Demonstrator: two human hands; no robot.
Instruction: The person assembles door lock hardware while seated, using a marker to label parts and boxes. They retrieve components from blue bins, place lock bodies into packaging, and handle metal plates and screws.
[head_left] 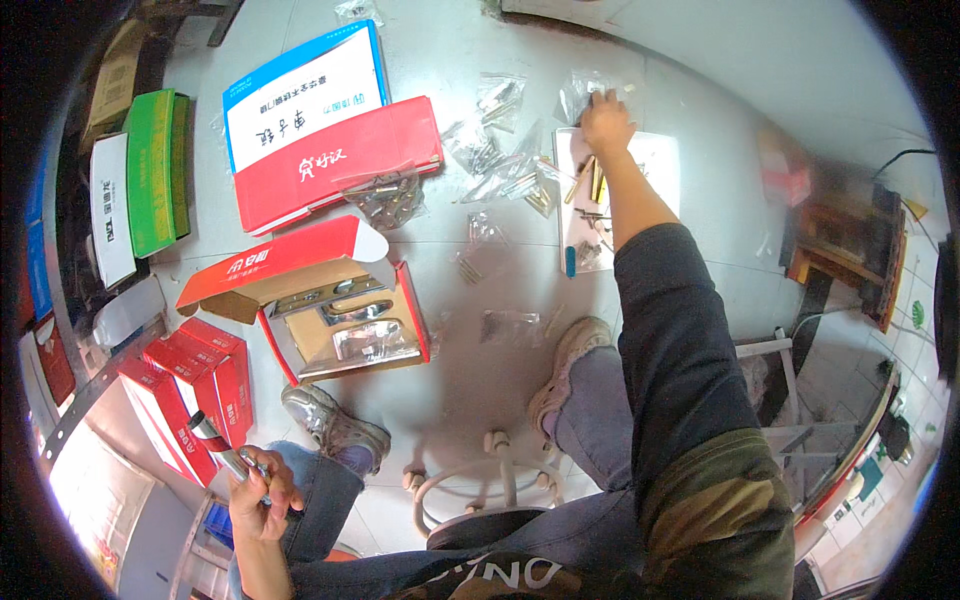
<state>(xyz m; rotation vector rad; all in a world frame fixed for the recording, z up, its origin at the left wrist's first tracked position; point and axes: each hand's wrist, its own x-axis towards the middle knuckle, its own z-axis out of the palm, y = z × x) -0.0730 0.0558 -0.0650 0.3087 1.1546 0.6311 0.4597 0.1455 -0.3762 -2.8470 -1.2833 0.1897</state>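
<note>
Two hands: left hand (262, 492) clamped around a metal handle (222, 452); right hand (606, 120) fingers closed on a clear packet (580, 92).

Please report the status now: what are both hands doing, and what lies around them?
Left hand gripping a metal handle near the knee. Right hand stretched out, on a clear plastic bag. Small screw bags scattered around; open red box between.

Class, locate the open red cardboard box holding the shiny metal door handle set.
In the head view, the open red cardboard box lies on the floor left of centre, below the closed red and blue boxes and just above the person's left shoe.
</note>
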